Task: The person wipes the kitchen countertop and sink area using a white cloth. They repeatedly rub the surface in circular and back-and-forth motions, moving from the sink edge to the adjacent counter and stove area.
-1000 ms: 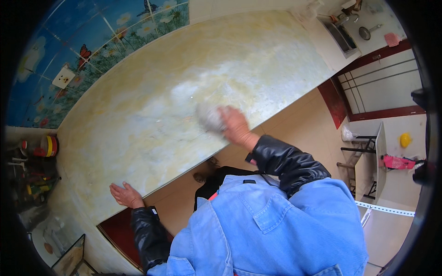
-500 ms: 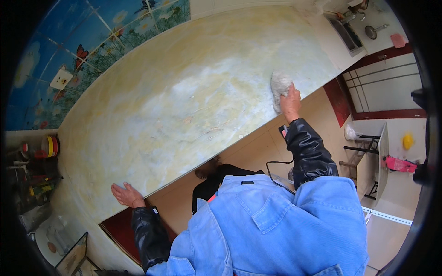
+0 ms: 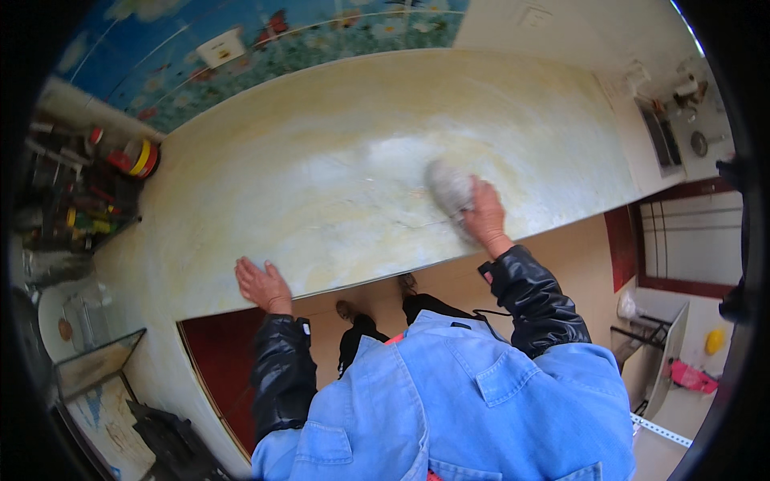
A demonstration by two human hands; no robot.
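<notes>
My right hand (image 3: 486,215) grips a bunched grey cloth (image 3: 449,187) and presses it on the pale yellow-green marbled countertop (image 3: 281,200). The cloth is smeared by motion, and its lower side is hidden against the surface. Near the front edge of the counter, my left hand (image 3: 263,284) rests palm down with its fingers stretched out and the thumb apart. Nothing is held in it.
Tools and a red-yellow roll (image 3: 145,159) crowd the counter's left end. A sink (image 3: 659,138) is set in at the far right. Flower-painted tiles with a wall socket (image 3: 220,49) run behind. Below the front edge is a dark red cabinet (image 3: 220,361).
My right hand has drawn the cloth leftward along the countertop, away from the right end. My left hand stays spread by the front edge. The whole view has turned and shifted.
</notes>
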